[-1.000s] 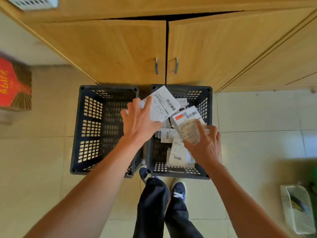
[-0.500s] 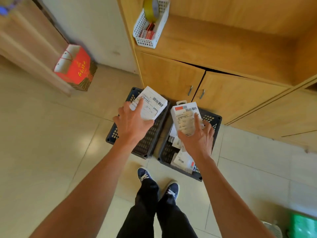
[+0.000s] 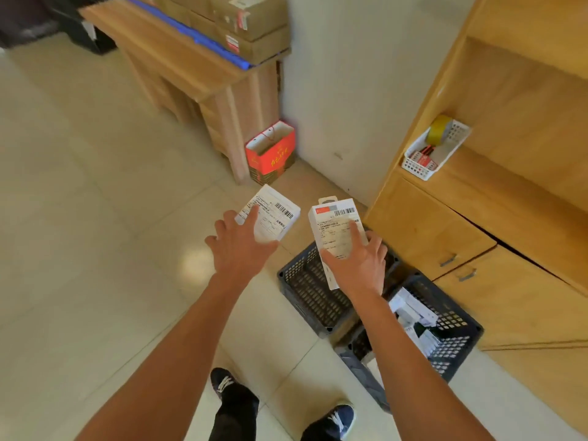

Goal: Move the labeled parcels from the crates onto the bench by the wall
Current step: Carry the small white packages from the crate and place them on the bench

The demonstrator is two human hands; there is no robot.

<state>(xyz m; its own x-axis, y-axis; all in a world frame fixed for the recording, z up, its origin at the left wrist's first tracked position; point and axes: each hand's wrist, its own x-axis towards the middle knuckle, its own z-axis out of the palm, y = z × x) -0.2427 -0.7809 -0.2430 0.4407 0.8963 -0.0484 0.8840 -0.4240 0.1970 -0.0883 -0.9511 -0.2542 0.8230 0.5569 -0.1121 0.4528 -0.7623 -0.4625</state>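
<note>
We log two labeled parcels in transit. Left hand (image 3: 238, 249) grips a white parcel (image 3: 270, 216); right hand (image 3: 356, 262) grips a red-striped parcel (image 3: 337, 230), labels upward for reading. Both are above the crates (image 3: 313, 294), well short of the tabletop (image 3: 178, 55) by the wall.

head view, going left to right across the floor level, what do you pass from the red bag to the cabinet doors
red gift bag → parcel in the left hand → parcel in the right hand → the nearly empty dark crate → the crate with parcels left in it → cabinet door handles
</note>
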